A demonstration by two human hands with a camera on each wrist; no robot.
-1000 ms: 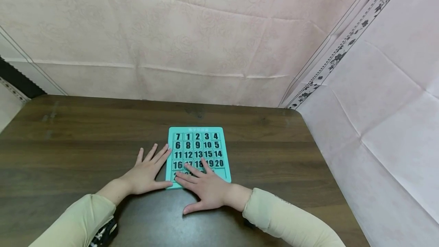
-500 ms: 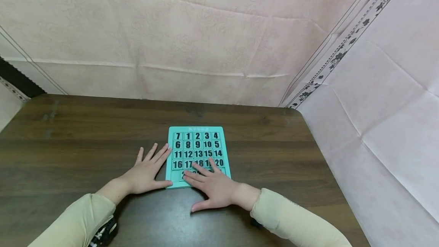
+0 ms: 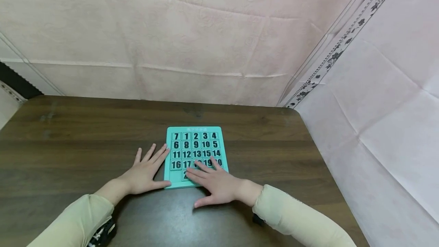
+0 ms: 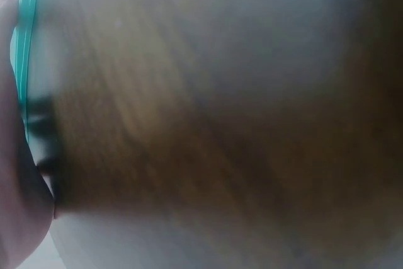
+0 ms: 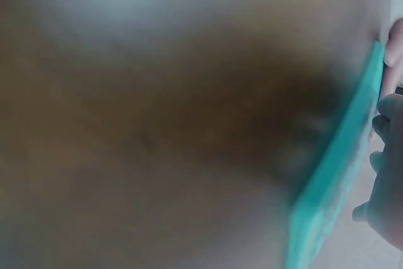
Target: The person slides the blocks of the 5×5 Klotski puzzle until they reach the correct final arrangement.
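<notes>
A teal number slide puzzle [image 3: 212, 129] lies on the wooden table, its white tiles bearing black numbers. Along its left edge my left hand [image 3: 142, 174] rests with fingers spread, index fingertip and thumb tip at the border. Straight fingers of my right hand [image 3: 219, 186] lie over the two lower rows and cover several tiles. One bottom-row tile [image 3: 185, 175] shows at the right fingertips, with a bare teal slot to its left. Both wrist views catch the puzzle's side, as a teal edge [image 4: 25, 48] and a teal border [image 5: 340, 149].
The brown wooden table [image 3: 85, 136] surrounds the puzzle. A pale patterned cloth [image 3: 192, 41] hangs behind the table's far edge, and a white cloth [image 3: 384, 125] hangs on the right.
My right hand has moved to the right across the bottom row, and the bottom-left tile has slid right, baring its slot. My left hand has stayed at the puzzle's left edge.
</notes>
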